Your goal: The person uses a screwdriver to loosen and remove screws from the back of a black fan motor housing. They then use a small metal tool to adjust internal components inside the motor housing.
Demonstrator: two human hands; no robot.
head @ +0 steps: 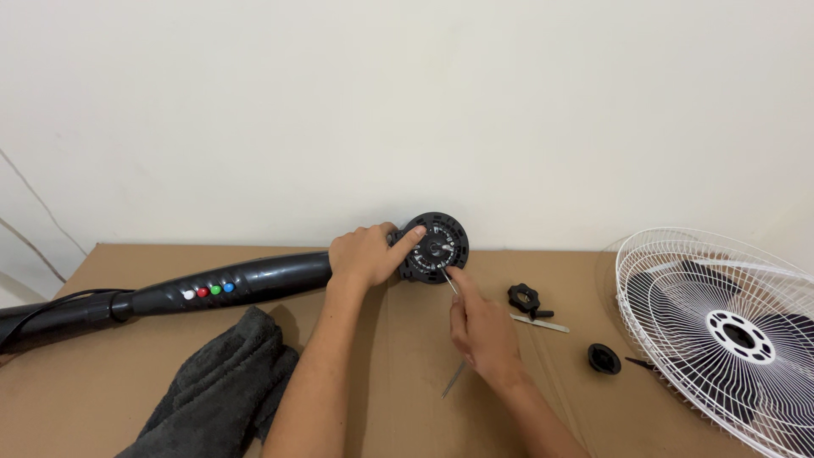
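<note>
The left hand (366, 253) lay in the middle of the frame, closed around the black fan motor head (434, 247), with the index finger stretched onto its round front face. The motor head stood at the back edge of the brown cardboard surface (119, 373), touching the white wall (407, 102). From it the black fan pole (212, 288), with a row of coloured buttons, went to the left edge of the frame.

The right hand (480, 326) was just below the motor head, its fingers pinched on a thin metal tool (453, 380); the tip of the tool reached the centre of the round face. It was perhaps a pair of tweezers, but it was too thin to tell.

A dark grey towel (216, 386) lay crumpled in the lower left. To the right of the hands lay a black lock nut (523, 298), a flat metal strip (543, 323) just beside it, and a round black cap (604, 358). A white wire fan grille (721, 331) filled the right side of the frame.
</note>
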